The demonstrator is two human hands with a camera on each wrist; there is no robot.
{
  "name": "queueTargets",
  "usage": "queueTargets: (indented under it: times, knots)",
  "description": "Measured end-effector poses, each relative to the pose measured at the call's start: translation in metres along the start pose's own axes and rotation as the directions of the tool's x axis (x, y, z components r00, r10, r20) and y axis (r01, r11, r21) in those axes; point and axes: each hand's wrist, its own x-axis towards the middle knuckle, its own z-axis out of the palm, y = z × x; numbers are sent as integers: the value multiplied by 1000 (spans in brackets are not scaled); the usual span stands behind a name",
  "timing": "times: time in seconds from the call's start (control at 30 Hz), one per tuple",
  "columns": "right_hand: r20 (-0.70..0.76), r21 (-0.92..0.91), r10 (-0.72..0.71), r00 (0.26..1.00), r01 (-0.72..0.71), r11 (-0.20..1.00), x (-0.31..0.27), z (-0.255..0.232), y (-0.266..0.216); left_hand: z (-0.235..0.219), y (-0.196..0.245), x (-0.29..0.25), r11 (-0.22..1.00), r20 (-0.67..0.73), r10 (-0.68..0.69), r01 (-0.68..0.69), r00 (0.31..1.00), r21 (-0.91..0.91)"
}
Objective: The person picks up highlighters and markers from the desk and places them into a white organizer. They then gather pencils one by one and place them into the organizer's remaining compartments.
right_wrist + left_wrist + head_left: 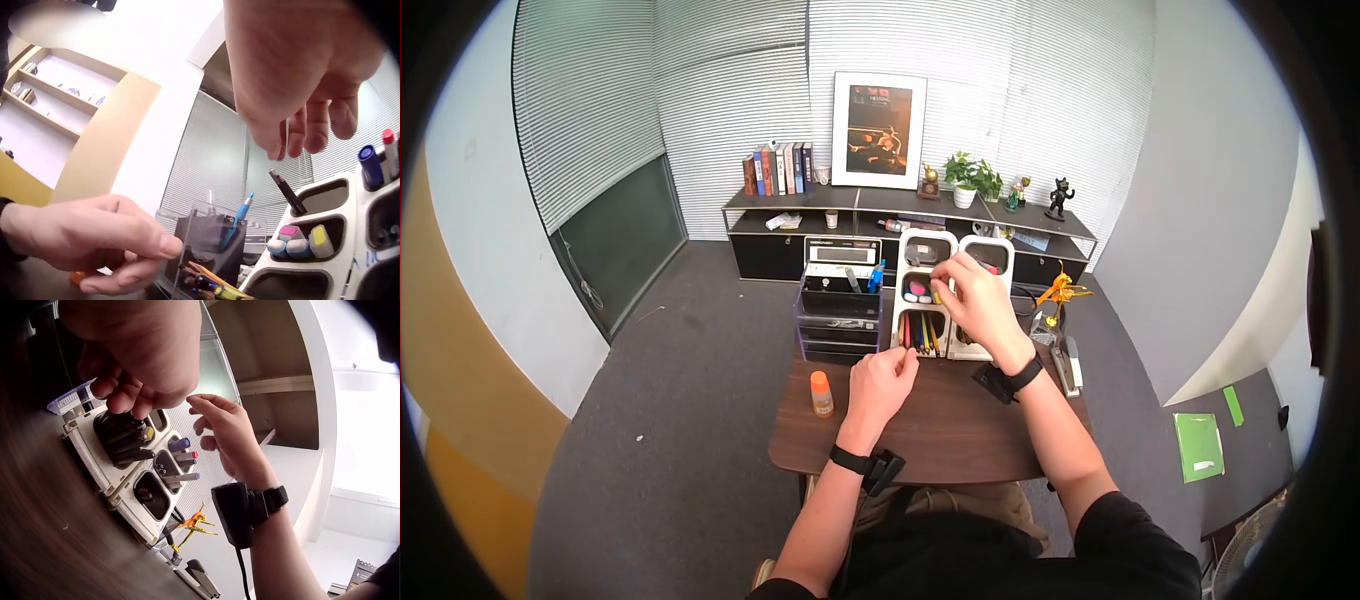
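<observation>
The right hand (pixel 980 300) hovers over the white organizer (pixel 897 318), beside a compartment with a pink-ended and a yellow highlighter (pixel 320 240). In the right wrist view its fingers hang loosely bent, and nothing shows in them; a dark pen (pixel 289 192) stands in the compartment below. Near the organizer's front edge, the left hand (pixel 880 385) is loosely bent with nothing visible in it, close to the colored pencils (pixel 922 330). Blue and red markers (pixel 179 444) stand in another section, seen in the left wrist view.
A clear drawer unit (pixel 838 325) with a calculator and pens stands left of the organizer. An orange-capped bottle (pixel 821 394) is on the table (pixel 940 430). A stapler (pixel 1067 367) and an orange figurine (pixel 1062 290) are at the right. Behind is a low shelf (pixel 770 258).
</observation>
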Motion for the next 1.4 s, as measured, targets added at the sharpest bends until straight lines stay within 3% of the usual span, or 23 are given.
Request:
queueTargets:
  times: [0.07, 0.1, 0.2, 0.33, 0.57, 0.7, 0.77, 0.83, 0.9, 0.93, 1.07, 1.2, 1.4]
  knots:
    - [128, 102, 8, 992, -21, 995, -11, -10, 1, 0, -1, 1, 1000, -37, -20, 21, 999, 19]
    - [120, 107, 11, 993, -24, 994, -18, -11, 6, 0, 0, 1, 1000, -32, -15, 15, 999, 26]
    - [435, 96, -37, 900, -5, 995, -39, -7, 24, -1, 0, 2, 998, -45, -37, 40, 998, 56]
    - [519, 70, -4, 855, -38, 997, -53, -5, 19, -1, -3, 0, 995, -26, -85, 86, 996, 55]
    - [424, 79, -37, 905, 4, 997, -52, 1, 26, 7, -16, 1, 989, 4, -141, 141, 990, -35]
    - [262, 75, -90, 961, 73, 994, -49, -8, 28, 6, -16, 1, 986, 5, -155, 155, 988, -67]
    - [78, 29, -121, 990, 119, 992, -43, -19, 23, 5, -18, 1, 988, 5, -152, 152, 988, -12]
    - [-62, 17, -185, 981, 187, 982, -33, -27, 20, 4, -14, 0, 987, 4, -157, 157, 988, -27]
    - [-156, 17, -131, 979, 136, 991, -24, -42, 2, 3, -12, 1, 985, 1, -167, 167, 986, -41]
    - [-222, -15, -169, 960, 170, 985, -18, -48, -4, 3, -12, 1, 984, 4, -172, 172, 985, -54]
    - [-357, -5, -222, 907, 236, 972, 1, -62, -26, 7, -16, -1, 985, 1, -165, 165, 986, -53]
    - [-406, -50, -269, 873, 272, 961, 17, -46, -20, 4, -12, 0, 984, 7, -174, 174, 985, -50]
    - [-332, -135, -295, 896, 264, 955, 19, -8, 4, 5, -13, 0, 987, 7, -158, 158, 987, -39]
